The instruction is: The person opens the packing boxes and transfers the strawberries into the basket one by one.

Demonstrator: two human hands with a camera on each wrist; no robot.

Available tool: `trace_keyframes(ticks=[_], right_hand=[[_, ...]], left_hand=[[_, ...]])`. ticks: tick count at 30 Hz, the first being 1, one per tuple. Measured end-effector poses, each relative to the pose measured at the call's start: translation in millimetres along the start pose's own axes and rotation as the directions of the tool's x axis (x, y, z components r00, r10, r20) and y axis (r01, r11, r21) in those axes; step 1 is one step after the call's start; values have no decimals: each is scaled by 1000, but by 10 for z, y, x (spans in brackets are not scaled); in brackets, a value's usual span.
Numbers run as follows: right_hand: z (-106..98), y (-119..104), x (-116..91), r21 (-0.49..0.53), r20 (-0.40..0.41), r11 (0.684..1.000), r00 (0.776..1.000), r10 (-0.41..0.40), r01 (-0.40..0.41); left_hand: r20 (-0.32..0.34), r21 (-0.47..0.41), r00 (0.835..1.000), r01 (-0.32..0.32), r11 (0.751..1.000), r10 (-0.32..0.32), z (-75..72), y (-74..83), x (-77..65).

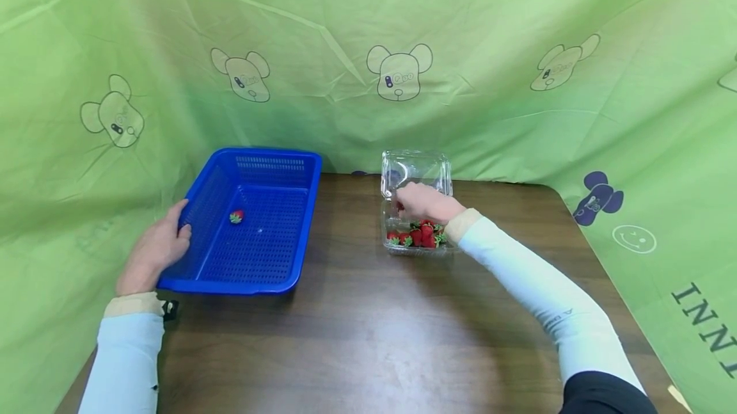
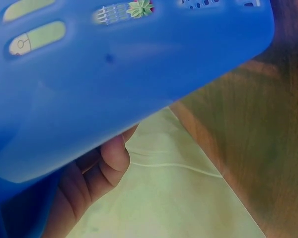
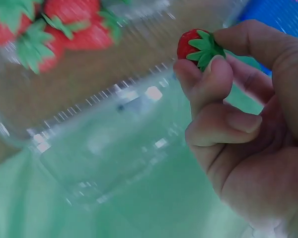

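My left hand [image 1: 155, 247] grips the left rim of a blue perforated plastic basket [image 1: 312, 209]. From below, the left wrist view shows its fingers curled at the basket edge [image 2: 114, 99]. One strawberry [image 1: 237, 216] lies inside the basket. My right hand [image 1: 426, 201] is over a clear plastic clamshell box [image 1: 390, 249], pinching a strawberry [image 3: 201, 48] between thumb and fingertips; its green leaves face the thumb side. Several more red strawberries [image 1: 426, 235] with green leaves sit in the front part of the box. The transparent lid [image 1: 417, 161] stands raised at the back.
Basket and box stand apart on a brown wooden table [image 1: 357, 324], with bare tabletop between them. A green curtain [image 1: 322, 113] printed with bear heads hangs behind and along both sides, close to the basket's back and the lid.
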State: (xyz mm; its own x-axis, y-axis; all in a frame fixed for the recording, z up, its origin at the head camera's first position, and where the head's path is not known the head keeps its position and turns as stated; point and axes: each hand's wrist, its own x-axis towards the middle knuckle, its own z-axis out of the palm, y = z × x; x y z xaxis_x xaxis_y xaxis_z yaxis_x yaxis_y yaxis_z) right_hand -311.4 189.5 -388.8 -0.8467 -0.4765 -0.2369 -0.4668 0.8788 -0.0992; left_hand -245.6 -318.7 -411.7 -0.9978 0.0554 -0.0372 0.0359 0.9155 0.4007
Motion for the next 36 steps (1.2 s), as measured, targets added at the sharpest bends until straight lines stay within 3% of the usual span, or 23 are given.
trace_keyframes(ticks=[5, 12, 17, 27, 36], right_hand=[[-256, -50, -17, 112, -20, 994, 1000, 1, 2], [-569, -204, 97, -69, -149, 996, 986, -75, 65], [-737, -436, 201, -80, -203, 991, 971, -125, 111], [-873, -886, 528, -35, -336, 967, 908, -249, 252], [-804, -1277, 878, 5, -402, 929, 852, -337, 370]], left_hand=[[-3, 5, 1000, -5, 1000, 5, -7, 5, -2], [-5, 10, 1000, -11, 1000, 11, 13, -28, 4], [-33, 11, 999, -18, 1000, 19, 23, -41, -20], [-18, 13, 1000, -7, 1000, 7, 11, -18, -29], [-24, -5, 1000, -2, 1000, 2, -3, 20, 2]])
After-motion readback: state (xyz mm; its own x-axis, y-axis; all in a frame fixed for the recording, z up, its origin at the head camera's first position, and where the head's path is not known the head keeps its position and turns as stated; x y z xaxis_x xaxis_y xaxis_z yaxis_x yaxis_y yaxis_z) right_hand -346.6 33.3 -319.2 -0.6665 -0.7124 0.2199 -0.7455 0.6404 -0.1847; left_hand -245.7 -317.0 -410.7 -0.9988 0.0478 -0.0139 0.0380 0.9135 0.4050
